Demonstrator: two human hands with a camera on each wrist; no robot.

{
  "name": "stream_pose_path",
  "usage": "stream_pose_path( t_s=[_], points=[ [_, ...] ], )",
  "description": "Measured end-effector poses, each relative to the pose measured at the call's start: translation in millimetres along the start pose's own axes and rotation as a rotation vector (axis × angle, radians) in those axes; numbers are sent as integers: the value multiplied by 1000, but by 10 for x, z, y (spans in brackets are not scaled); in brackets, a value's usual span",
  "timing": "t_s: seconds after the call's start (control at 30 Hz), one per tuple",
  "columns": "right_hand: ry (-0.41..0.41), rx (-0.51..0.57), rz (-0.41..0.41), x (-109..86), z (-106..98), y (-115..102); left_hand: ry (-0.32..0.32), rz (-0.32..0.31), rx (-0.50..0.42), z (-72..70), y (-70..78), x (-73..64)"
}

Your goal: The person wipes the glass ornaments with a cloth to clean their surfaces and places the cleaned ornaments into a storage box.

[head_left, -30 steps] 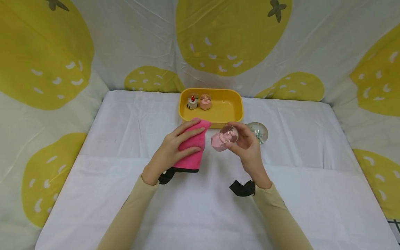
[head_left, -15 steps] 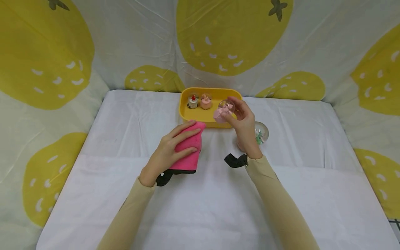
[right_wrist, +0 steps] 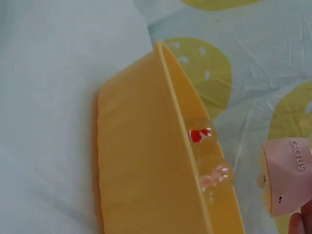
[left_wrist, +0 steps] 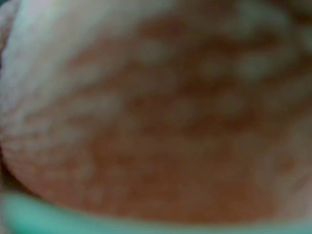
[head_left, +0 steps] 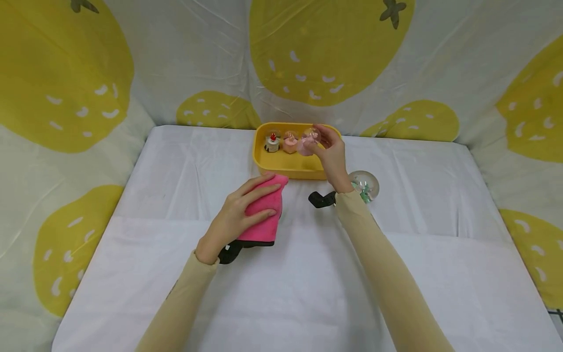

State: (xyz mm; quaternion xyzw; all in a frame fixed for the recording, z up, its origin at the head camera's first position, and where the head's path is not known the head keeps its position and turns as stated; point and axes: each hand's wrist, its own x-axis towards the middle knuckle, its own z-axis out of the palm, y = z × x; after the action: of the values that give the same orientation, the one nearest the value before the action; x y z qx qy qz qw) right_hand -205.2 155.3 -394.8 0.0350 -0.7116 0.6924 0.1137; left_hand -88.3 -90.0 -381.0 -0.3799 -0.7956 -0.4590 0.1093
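My right hand (head_left: 332, 156) pinches a small pink snow globe (head_left: 306, 145) over the right part of the yellow tray (head_left: 292, 174). In the right wrist view its pink base (right_wrist: 291, 178), lettered "CACTUS", is beyond the tray wall (right_wrist: 141, 146); whether it touches the tray floor I cannot tell. Two small globes stand in the tray: a white one with a red top (head_left: 272, 143) and a peach one (head_left: 290, 143). Nearer the front, my left hand (head_left: 235, 212) grips a pink cloth (head_left: 266, 217) with a dark edge. Only blurred skin fills the left wrist view.
A larger clear globe with green bits inside (head_left: 368, 185) lies on the white-covered table (head_left: 418, 274), right of the tray and partly behind my right wrist. A lemon-print curtain (head_left: 211, 58) stands behind the tray and along both sides.
My right hand has carried the pink snow globe from beside the cloth forward to the tray, then lower and left, beside the peach globe. My left hand with the cloth has drawn slightly back.
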Motion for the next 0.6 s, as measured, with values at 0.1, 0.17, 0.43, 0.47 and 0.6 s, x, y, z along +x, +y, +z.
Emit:
stream_pose_path(
  t_s=[0.1,0.17,0.43,0.47,0.6],
  points=[
    [39,-17,25,75,43,67,-5,-10,1,3,-10,-10],
    [63,-50,53,122,75,106,-6,-16,3,5,-16,-17],
    [100,-162,128,228,141,202,-19,-37,4,9,-23,-36],
    [105,-170,138,237,143,221,-20,-36,4,10,-25,-38],
    [119,-187,153,275,150,310,-21,-27,-5,19,-34,-43]
  ],
)
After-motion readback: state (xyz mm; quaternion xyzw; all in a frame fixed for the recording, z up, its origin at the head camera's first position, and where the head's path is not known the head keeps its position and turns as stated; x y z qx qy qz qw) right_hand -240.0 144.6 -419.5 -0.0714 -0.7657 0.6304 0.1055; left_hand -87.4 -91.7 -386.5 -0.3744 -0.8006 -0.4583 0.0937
